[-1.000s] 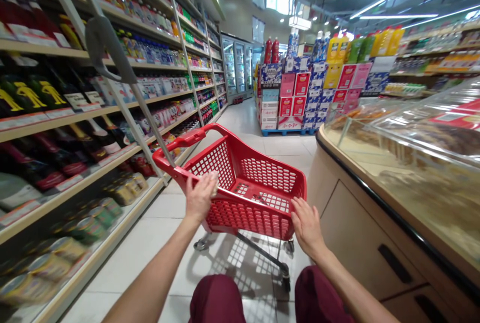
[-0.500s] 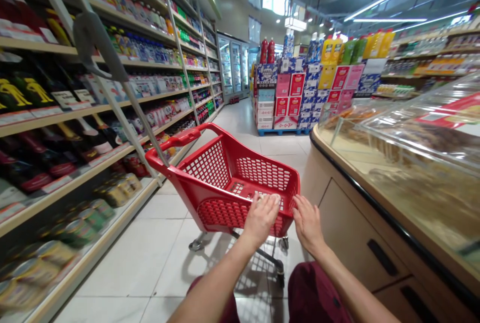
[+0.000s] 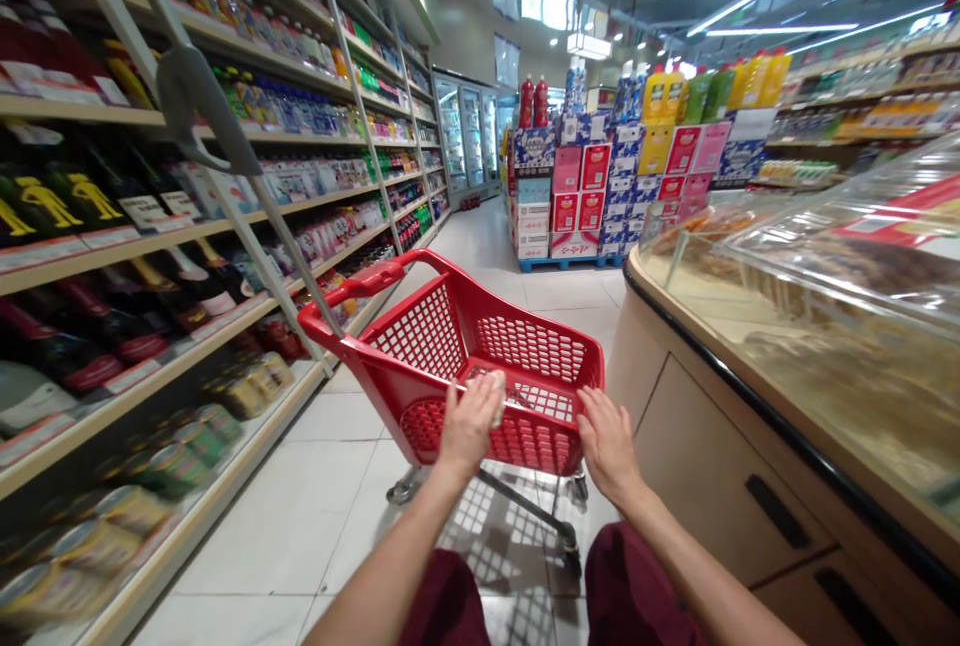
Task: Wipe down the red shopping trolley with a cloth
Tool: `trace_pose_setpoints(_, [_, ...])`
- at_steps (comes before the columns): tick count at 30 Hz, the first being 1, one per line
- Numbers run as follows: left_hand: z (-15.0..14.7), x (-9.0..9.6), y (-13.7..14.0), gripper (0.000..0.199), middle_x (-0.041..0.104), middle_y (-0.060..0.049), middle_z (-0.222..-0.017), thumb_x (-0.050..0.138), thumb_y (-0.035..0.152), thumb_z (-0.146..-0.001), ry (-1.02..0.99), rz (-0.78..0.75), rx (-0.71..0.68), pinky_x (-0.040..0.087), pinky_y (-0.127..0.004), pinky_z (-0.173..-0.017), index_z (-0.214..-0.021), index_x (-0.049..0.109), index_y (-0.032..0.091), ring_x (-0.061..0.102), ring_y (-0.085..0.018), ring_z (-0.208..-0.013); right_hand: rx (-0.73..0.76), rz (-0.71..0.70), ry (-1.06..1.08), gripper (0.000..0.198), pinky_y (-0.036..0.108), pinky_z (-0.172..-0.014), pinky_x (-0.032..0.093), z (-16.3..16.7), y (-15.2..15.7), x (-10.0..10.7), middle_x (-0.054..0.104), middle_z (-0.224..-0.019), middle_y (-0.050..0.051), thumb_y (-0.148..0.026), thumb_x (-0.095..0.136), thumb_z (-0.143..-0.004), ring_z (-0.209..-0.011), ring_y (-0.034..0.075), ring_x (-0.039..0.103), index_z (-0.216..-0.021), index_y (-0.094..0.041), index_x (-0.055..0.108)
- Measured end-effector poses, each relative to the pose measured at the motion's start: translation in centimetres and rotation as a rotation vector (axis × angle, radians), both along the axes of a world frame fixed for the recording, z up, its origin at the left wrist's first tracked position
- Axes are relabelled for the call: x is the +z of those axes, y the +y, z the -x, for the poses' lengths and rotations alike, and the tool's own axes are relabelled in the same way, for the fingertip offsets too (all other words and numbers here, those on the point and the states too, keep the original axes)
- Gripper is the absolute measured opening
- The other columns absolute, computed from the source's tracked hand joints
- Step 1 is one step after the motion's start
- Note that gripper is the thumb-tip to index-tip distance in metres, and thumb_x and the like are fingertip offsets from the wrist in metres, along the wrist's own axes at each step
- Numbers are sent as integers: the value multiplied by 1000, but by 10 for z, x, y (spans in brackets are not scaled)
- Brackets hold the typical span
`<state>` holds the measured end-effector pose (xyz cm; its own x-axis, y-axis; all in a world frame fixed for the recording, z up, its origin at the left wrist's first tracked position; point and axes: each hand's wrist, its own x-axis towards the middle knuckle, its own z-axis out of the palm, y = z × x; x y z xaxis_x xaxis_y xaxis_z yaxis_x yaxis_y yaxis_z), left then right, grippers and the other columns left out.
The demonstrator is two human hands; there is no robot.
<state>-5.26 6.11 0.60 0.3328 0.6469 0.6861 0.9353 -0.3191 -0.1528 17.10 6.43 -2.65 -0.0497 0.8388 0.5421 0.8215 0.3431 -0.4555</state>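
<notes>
A red plastic shopping cart (image 3: 480,356) stands sideways before me, its basket bare inside. My left hand (image 3: 469,426) lies over the cart's near side rim, with a crumpled pale cloth (image 3: 499,398) under its fingers; most of the cloth is hidden. At the right-hand corner of the basket, my right hand (image 3: 609,441) rests its fingertips on the rim, fingers stretched out and nothing in them. The cart's handle (image 3: 371,278) points to the left, away from both hands.
Shelves (image 3: 142,356) of bottles and cans run along the left. A grey ladder-like frame with a hooked grip (image 3: 199,116) leans in front of them. At the right is a wooden counter (image 3: 675,426) with clear-covered food. Stacked drink cartons (image 3: 577,211) stand on a blue pallet ahead.
My left hand has slid left along the cart's rim with the cloth. My right hand has shifted slightly left and stays at the corner.
</notes>
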Motion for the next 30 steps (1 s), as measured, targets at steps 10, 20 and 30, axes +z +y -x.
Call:
trace_pose_setpoints(10, [28, 8, 5, 39, 56, -5, -117, 29, 13, -84, -34, -5, 26, 6, -45, -106, -115, 50, 22, 51, -17, -107, 1, 8, -44, 40, 51, -96, 25, -3, -6, -7, 51, -122, 10, -33, 26, -87, -116, 24, 40, -118, -19, 48])
trace_pose_setpoints(20, [33, -5, -4, 34, 56, -4, -118, 34, 17, -84, 33, 4, -68, 6, -45, -106, -112, 52, 25, 47, -16, -113, 85, -70, -83, 39, 50, -95, 26, 25, -7, 7, 51, -121, 10, -30, 27, -86, -116, 23, 40, -116, -17, 48])
trace_pose_setpoints(30, [47, -1, 2, 32, 55, -1, -119, 36, 17, -84, 54, -27, -78, 9, -40, -106, -110, 53, 26, 46, -14, -114, 102, -74, -100, 38, 50, -95, 27, 30, -6, 6, 52, -121, 11, -30, 28, -86, -116, 23, 41, -115, -16, 49])
